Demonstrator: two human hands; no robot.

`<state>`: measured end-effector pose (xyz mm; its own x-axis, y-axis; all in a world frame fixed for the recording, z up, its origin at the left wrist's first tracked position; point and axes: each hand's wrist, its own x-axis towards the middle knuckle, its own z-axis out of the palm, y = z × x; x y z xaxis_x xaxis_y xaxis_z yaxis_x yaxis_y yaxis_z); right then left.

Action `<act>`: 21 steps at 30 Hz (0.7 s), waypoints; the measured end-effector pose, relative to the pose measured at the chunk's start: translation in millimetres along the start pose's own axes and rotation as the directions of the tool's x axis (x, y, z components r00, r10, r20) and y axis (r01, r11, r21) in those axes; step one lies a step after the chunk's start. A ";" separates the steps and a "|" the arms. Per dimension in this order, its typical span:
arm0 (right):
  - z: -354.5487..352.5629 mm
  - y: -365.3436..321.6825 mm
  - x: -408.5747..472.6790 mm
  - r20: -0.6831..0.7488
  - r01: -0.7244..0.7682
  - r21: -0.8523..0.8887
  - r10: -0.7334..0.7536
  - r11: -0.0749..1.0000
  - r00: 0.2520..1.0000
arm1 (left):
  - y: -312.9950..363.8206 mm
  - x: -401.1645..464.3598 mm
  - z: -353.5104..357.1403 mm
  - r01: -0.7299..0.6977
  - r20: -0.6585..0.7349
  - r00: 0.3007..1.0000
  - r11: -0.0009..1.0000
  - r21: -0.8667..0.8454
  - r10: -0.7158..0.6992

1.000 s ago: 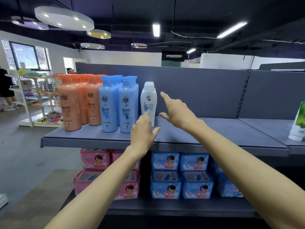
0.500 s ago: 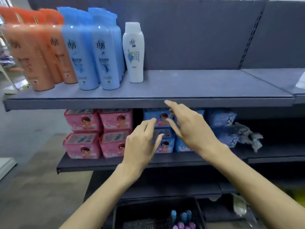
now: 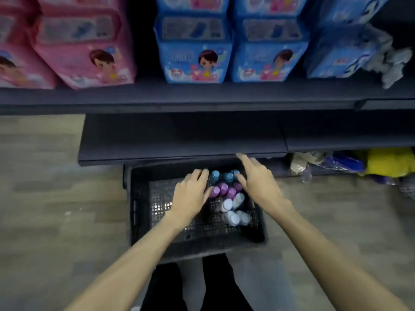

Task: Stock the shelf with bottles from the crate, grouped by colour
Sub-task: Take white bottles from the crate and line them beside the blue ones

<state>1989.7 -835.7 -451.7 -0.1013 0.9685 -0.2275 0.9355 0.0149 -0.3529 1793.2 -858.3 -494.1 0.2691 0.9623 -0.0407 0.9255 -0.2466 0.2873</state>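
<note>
A black plastic crate (image 3: 141, 212) sits on the floor below the lowest shelf. Upright bottles stand in it, seen from above: blue caps (image 3: 229, 176) at the back, purple caps (image 3: 222, 189) in the middle, white caps (image 3: 232, 217) nearest me. My left hand (image 3: 190, 196) hovers over the crate just left of the purple and blue caps, fingers extended. On the other side, my right hand (image 3: 258, 182) reaches over the right of the bottles, fingers spread and holding nothing. The top shelf with the stocked bottles is out of view.
Pink packs (image 3: 85, 46) and blue packs (image 3: 195, 48) fill the middle shelf above. The dark lowest shelf edge (image 3: 157, 159) overhangs the crate's back. Yellow and blue bags (image 3: 390, 162) lie under the shelf at right. My dark trouser legs (image 3: 215, 286) stand behind the crate.
My view has dropped from the top shelf down to the floor crate. Both hands have come down from shelf height to just above the bottle caps.
</note>
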 end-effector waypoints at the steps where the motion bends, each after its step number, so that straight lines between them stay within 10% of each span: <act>1: 21.7 11.4 -1.1 0.051 -0.033 -0.002 0.033 0.999 0.998 | 1.6 -4.2 20.3 0.011 0.044 0.999 1.000 -0.006 -0.010; 13: 221.1 103.0 12.5 0.393 -0.218 -0.071 0.228 0.973 0.891 | -0.8 -31.4 206.5 0.096 0.341 0.933 0.993 0.064 -0.112; 21: 265.7 109.3 25.9 0.481 0.008 -0.259 0.122 0.966 0.868 | -18.4 -58.4 227.9 0.131 0.425 0.898 0.991 -0.005 -0.117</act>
<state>1999.4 -875.0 -737.3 -0.1365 0.7227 -0.6776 0.9905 0.0861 -0.1077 1821.2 -936.2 -715.1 0.2467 0.8438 -0.4766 0.9515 -0.1176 0.2843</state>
